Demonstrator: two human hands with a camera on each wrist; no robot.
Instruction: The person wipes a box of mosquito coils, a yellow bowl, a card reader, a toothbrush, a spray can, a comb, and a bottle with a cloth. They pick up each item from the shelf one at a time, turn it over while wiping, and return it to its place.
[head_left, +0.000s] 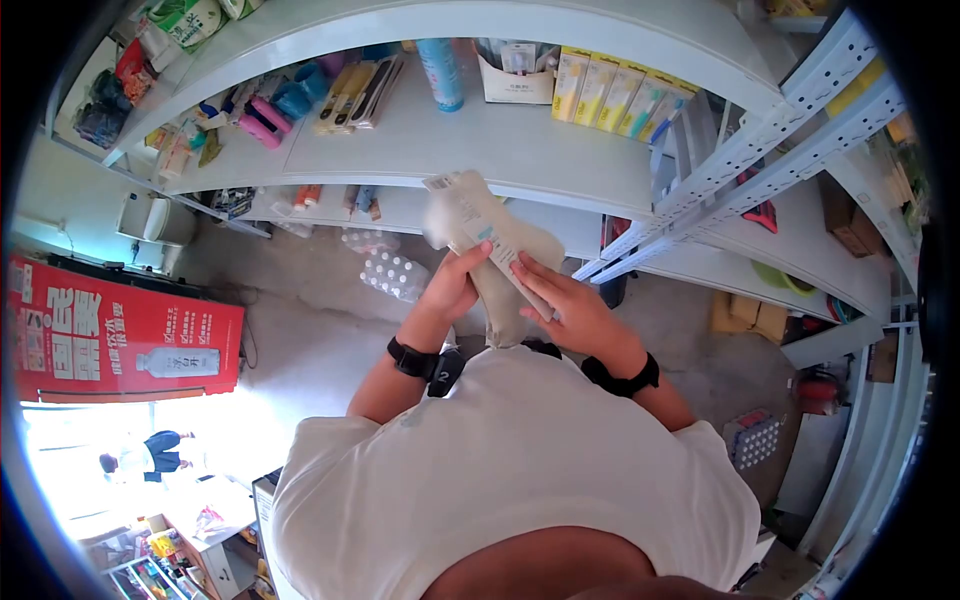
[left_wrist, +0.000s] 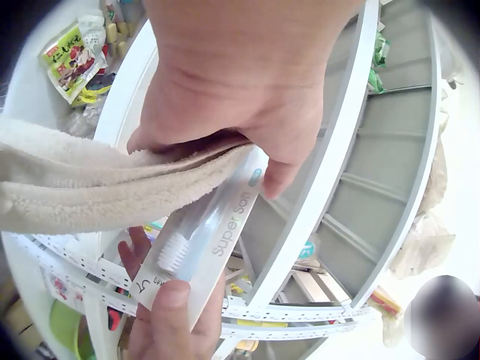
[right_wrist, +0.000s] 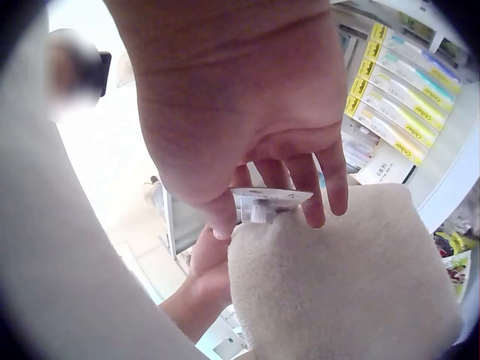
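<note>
From the head view I look down on a white shelf (head_left: 490, 155). Along it I make out, from left to right, something pink (head_left: 264, 122), blue cups (head_left: 293, 98), long wrapped packs (head_left: 355, 97), a blue can (head_left: 440, 75), a white carton (head_left: 515, 82) and a row of toothbrush packs (head_left: 605, 92). Below, on the grey floor (head_left: 320, 345), I see plastic-wrapped bottles (head_left: 393, 275) with white caps.

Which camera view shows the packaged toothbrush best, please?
The left wrist view. There the packaged toothbrush looks large, with its white bristles visible and the word "Super" readable. The head view shows the pack small and partly covered, its print hard to read. The right wrist view shows only one end, beside the beige cloth.
</note>
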